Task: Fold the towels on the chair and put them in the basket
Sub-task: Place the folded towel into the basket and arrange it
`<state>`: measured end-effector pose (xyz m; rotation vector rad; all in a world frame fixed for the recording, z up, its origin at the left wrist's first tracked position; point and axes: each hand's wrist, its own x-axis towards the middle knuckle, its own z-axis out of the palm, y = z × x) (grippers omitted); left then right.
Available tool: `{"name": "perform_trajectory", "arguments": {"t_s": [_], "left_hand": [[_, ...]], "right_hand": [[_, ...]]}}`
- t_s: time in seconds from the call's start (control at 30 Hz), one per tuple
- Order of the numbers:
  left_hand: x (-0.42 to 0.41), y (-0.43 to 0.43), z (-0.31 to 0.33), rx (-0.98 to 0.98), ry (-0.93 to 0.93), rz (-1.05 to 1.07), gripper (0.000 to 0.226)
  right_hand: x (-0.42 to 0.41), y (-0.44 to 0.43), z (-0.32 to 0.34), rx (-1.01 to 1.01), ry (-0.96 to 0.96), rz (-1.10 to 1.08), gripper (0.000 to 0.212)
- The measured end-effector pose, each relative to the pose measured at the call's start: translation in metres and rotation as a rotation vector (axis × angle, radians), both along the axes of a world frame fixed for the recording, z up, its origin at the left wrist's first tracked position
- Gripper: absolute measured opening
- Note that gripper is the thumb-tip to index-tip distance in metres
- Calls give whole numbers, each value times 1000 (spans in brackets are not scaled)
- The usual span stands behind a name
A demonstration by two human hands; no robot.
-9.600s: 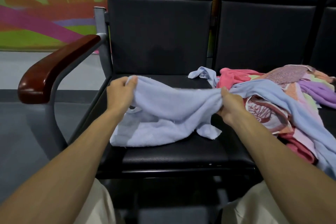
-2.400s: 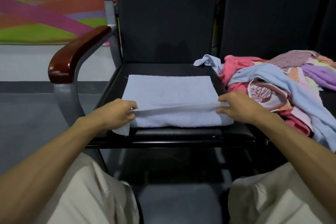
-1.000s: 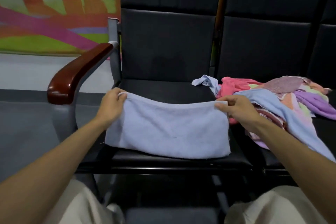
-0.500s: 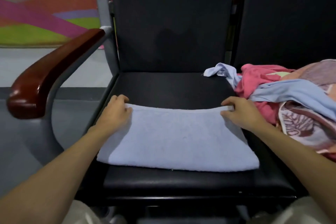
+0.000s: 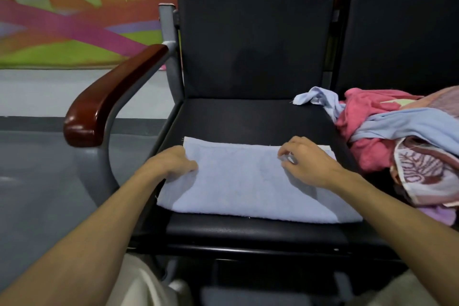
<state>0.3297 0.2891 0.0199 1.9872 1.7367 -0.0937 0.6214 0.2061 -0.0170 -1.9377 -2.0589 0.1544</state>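
Observation:
A light blue towel (image 5: 248, 181) lies folded into a flat rectangle on the front of the black chair seat (image 5: 248, 117). My left hand (image 5: 171, 164) is at the towel's left edge, fingers curled round it near the far left corner. Over the towel's far right part is my right hand (image 5: 308, 164), fingers loosely curled and holding nothing, casting a shadow on the cloth. A pile of unfolded towels (image 5: 397, 131) in pink, blue, purple and patterned cloth fills the seat to the right. No basket is in view.
A wooden armrest (image 5: 111, 97) on a grey metal frame stands left of the seat. The black backrest (image 5: 253, 40) rises behind. Grey floor (image 5: 37, 169) lies to the left, with a colourful wall mural (image 5: 62, 20) beyond it.
The towel was spread, folded in half and laid down on the seat. Since half a second ago my right hand let go of the far right corner and moved inward; my left shifted to the left edge.

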Motion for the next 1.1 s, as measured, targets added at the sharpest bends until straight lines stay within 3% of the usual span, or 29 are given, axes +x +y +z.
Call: {"name": "perform_trajectory", "arguments": {"t_s": [0.23,0.37,0.5,0.63,0.87,1.0,1.1], "left_hand": [[23,-29,19,-174,-785,207,25],[68,-50,31,-266,-1042,177,20],[129,-67,38,-50,-995,211,26],[189,-78,36,34,-985,146,31],[243,-98,-6,38,-437,-154,37],[250,-98,-7,-357,-654,-160,16],[242,-91,-4,-322,-781,-115,12]], "right_hand": [[14,-26,13,-11,80,-46,9],[34,-40,18,26,135,-157,9],[64,-50,28,165,335,-447,15],[91,-64,31,166,333,-568,20],[116,-73,24,125,374,-541,20],[112,-72,24,57,299,-453,18],[105,-71,24,74,299,-389,17]]}}
